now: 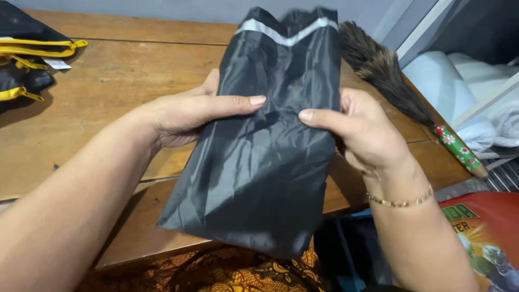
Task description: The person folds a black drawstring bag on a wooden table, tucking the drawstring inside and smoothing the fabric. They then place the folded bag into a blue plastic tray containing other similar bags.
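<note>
Both hands grip one item: a folded black fabric piece (259, 167) of thin, creased, slightly shiny material with a pale grey stripe across its upper end. It is held above the near edge of the wooden table (108, 92), upper end tilted away from the person, lower end hanging past the table edge over a brown and orange patterned cloth (238, 276).

The left hand (186, 116) clasps the fabric's left side, thumb laid flat across the front, fingers hidden behind. The right hand (367, 130) clasps the right side likewise, thumb on the front, its tip just short of the left thumb. A thin gold bracelet (403, 201) sits on the right wrist.

Relative to the table: a black bag with yellow zips (27, 51) lies at its far left corner, well apart from the hands. A feather duster (389, 81) with a floral-patterned handle lies along its right side, just behind the right hand. Off the right edge, rolled white fabric (459, 92) rests on a shelf. Below the near right corner is a red printed package (486, 232).
</note>
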